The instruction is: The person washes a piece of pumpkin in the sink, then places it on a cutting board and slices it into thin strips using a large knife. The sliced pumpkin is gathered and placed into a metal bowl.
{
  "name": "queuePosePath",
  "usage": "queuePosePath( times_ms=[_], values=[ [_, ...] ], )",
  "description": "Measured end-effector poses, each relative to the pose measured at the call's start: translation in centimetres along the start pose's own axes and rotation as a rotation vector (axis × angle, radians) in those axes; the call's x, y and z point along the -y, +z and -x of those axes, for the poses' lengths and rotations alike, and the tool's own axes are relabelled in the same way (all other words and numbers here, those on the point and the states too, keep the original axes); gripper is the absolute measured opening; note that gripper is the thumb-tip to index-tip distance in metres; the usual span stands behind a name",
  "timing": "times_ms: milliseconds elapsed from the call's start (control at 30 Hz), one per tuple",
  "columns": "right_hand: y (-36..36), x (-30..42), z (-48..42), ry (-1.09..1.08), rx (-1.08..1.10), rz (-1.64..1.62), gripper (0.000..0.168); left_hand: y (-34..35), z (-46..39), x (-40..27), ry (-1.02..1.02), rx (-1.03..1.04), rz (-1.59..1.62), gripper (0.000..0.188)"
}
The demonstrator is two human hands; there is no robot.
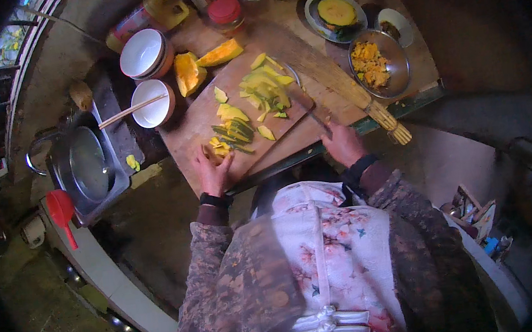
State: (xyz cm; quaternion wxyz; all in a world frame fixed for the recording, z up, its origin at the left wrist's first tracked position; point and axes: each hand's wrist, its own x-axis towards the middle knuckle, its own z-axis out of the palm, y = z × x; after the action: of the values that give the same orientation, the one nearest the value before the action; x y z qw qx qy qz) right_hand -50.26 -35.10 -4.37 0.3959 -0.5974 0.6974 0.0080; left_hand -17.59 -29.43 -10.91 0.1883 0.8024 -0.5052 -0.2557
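At the near left of the wooden cutting board (195,129), my left hand (213,168) has its fingers and thumb around a small heap of cut yellow pumpkin pieces (219,146). Green-skinned pumpkin slices (236,131) lie just beyond it. My right hand (344,143) grips the handle of a kitchen knife (305,102) at the board's right side. Its blade points away from me, beside a larger pile of pale pumpkin slices (265,87). One loose slice (266,133) rests between the hands.
Two orange pumpkin wedges (190,72) sit by stacked bowls (142,54); chopsticks (131,111) cross another bowl (155,116). Right of the board lie a bundled-stick whisk (370,100), a metal bowl of pumpkin scraps (397,79) and a plated pumpkin half (336,12). A basin (88,164) stands left.
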Motion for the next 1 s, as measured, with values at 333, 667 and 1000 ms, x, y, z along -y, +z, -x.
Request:
queuePosePath(
  times_ms=[333,667,1000],
  values=[
    [2.5,2.3,0.2,-0.226,-0.074,0.050,0.029,2.8,-2.0,-0.4,0.162,-0.020,0.151,0.094],
    [1.4,3.6,-4.5,-0.088,-0.128,0.278,0.024,1.7,-0.6,-1.2,0.114,0.067,0.302,0.083],
    [1.2,3.8,-2.0,-0.107,-0.132,0.262,0.028,2.0,-1.2,0.5,0.116,0.061,0.343,0.082]
  ],
)
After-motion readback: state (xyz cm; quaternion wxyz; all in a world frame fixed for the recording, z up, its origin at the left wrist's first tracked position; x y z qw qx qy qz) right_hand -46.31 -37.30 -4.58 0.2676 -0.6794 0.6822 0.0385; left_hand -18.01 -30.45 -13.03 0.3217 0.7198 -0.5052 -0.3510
